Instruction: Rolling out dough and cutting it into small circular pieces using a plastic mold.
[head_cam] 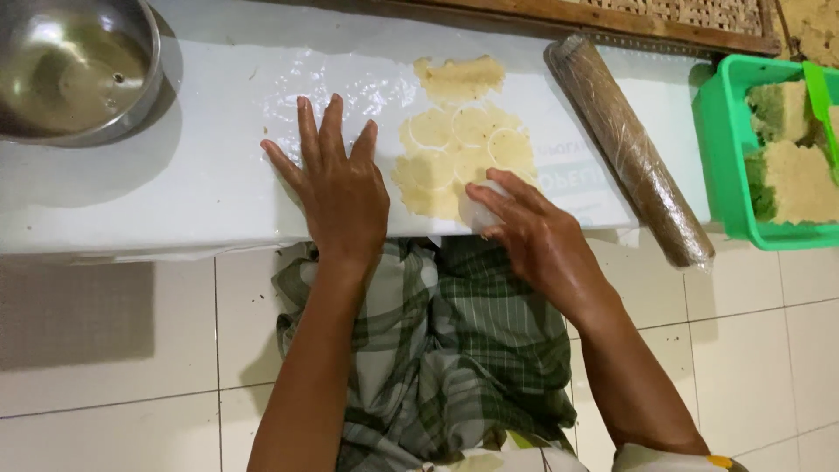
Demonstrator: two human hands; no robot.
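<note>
The left hand (336,188) lies flat on the white board (201,175), palm down, fingers spread apart and holding nothing. It is just beside the dough (459,149), on its left side. The dough is a thin yellow sheet on the board, with several round cuts in it. The right hand (524,223) is at the near edge of the dough, fingers bent together around a small white cutter (481,210), which is pressed on the sheet. A wrapped rolling pin (625,144) lies slanted to the right. Further right is a green tub (721,157) with dough blocks. A metal bowl (74,65) stands at the far left.
</note>
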